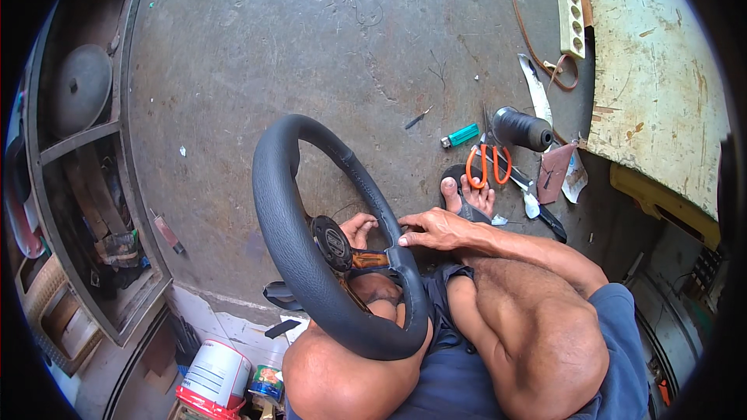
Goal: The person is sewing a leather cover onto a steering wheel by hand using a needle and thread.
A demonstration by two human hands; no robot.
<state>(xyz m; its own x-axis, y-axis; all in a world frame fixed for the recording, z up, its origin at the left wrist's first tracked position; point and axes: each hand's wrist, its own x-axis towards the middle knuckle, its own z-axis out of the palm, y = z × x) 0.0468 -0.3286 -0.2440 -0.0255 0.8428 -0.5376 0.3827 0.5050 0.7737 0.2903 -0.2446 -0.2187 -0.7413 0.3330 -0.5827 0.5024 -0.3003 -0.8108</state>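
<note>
A steering wheel (282,210) wrapped in black leather stands tilted over my left knee, with a seam of stitches along the inner side of its rim. Its hub is dark and a spoke (369,259) has a brown wood look. Through the wheel's opening I see my left hand (359,229), fingers curled together close to the rim; anything between them is too small to make out. My right hand (436,229) is at the right outer side of the rim, thumb and forefinger bent in against the seam. What they pinch, if anything, cannot be made out.
By my right foot lie orange-handled scissors (489,166), a spool of black thread (520,129), a green lighter (461,136) and a knife (551,222). A power strip (571,20) lies beside the worn table (654,54). At left stand a metal shelf frame (82,142) and a white bucket (215,373).
</note>
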